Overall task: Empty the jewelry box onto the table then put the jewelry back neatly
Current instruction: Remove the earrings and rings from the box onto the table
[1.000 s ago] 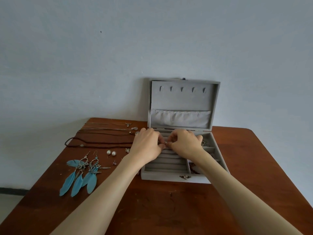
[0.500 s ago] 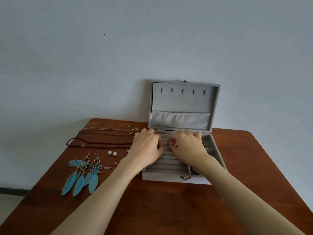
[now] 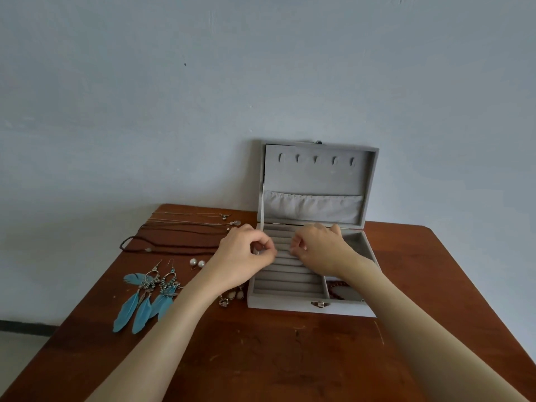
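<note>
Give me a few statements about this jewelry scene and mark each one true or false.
1. The jewelry box has its lid standing open. True.
2. The blue feather earrings lie inside the box. False: they lie on the table, left of the box.
3. Both the left hand and the right hand are over the box's ridged ring rows. True.
4. The two pearl earrings hang from the lid's hooks. False: they lie on the table, and the hooks are bare.
5. Dark red beads sit in the box's front right compartment. True.
</note>
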### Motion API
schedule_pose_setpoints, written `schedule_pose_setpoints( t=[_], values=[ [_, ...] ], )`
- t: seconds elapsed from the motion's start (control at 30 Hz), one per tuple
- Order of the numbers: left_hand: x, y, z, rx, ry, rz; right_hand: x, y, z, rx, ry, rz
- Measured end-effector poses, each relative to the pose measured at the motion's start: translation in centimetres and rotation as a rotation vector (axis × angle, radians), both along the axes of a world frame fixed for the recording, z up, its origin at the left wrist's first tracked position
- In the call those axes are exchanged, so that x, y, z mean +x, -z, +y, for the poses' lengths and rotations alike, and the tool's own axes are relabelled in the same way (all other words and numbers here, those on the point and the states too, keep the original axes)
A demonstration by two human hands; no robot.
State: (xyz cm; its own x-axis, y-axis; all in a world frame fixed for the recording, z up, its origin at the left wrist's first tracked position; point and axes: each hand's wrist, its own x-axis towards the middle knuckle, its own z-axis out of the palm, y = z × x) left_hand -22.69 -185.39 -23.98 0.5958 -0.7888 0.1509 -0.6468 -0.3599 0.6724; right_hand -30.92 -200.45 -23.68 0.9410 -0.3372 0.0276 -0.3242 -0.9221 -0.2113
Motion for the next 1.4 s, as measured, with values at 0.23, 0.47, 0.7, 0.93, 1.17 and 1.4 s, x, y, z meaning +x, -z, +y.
schedule_pose_setpoints(
  t=[0.23, 0.47, 0.7, 0.93, 1.17, 1.4],
  values=[
    [0.1, -0.9, 6.6, 0.083, -0.097, 0.153, -1.5, -1.3, 5.6, 0.366, -0.136, -0.191],
    [0.9, 0.6, 11.6, 0.223, -0.187, 0.054, -0.1, 0.1, 11.6, 0.183, -0.181, -0.179],
    [1.4, 2.5, 12.1, 0.175, -0.237, -0.03, 2.0, 1.3, 13.4, 0.073, -0.145, -0.158],
    [1.9, 2.7, 12.3, 0.187, -0.23, -0.109, 2.9, 1.9, 14.2, -0.021, -0.192, -0.157],
    [2.1, 2.6, 12.2, 0.219, -0.214, -0.111, 3.0, 1.7, 14.1, -0.01, -0.202, -0.153],
    [1.1, 1.4, 12.0, 0.12, -0.181, -0.1, 0.6, 0.8, 12.7, 0.136, -0.198, -0.283]
  ],
)
